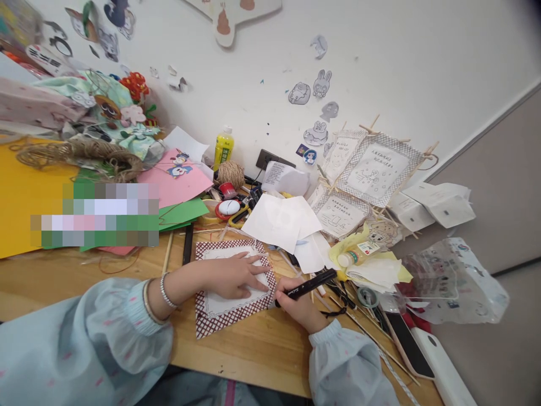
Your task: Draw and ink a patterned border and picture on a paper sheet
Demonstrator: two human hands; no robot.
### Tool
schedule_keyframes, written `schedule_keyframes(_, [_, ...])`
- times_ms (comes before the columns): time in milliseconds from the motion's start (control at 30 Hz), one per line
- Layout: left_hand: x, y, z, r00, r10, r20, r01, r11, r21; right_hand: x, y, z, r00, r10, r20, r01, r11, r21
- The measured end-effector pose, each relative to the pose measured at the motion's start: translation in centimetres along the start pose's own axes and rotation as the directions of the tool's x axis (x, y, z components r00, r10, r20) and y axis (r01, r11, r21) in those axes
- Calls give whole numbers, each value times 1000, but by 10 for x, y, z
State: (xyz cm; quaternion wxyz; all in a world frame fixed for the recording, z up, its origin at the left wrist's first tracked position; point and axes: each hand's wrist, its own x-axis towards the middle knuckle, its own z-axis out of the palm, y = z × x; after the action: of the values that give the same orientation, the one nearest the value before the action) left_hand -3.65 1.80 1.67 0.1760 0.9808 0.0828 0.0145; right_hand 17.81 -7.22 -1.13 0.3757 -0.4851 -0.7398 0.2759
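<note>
A sheet of paper [220, 324] with a dark red crosshatched border and a white middle lies on the wooden table. My left hand [236, 275] rests flat across its white middle, fingers spread, covering much of whatever is drawn there. In my right hand [291, 301] is a black marker [313, 283], gripped at its lower part and slanting up to the right. The marker's lower end is at the right edge of the sheet; whether it touches the paper I cannot tell.
Coloured paper [186, 177] and a twine coil [80, 158] lie left. Behind are a yellow bottle [224, 148], a twine ball [230, 175] and white sheets [279, 220]. Framed drawings on sticks [376, 169] stand at right, above a small bottle [357, 255] and a phone [408, 344].
</note>
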Motion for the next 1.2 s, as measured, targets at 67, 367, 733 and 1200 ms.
schedule_keyframes(67, [-1,0,-1,1000,-2,5,2,1000,15,1,3,-1,990,93,-103,-88,995,55])
schedule_keyframes(367, [-3,4,-8,998,-43,43,40,997,59,11,6,1,930,176,-321,-196,980,-30])
schedule_keyframes(733, [-3,3,-7,998,-37,44,34,997,70,10,2,1,942,157,-295,-196,974,-109])
schedule_keyframes(1200, [-2,3,-7,998,-46,53,42,997,71,10,7,2,945,158,-288,-186,980,-75])
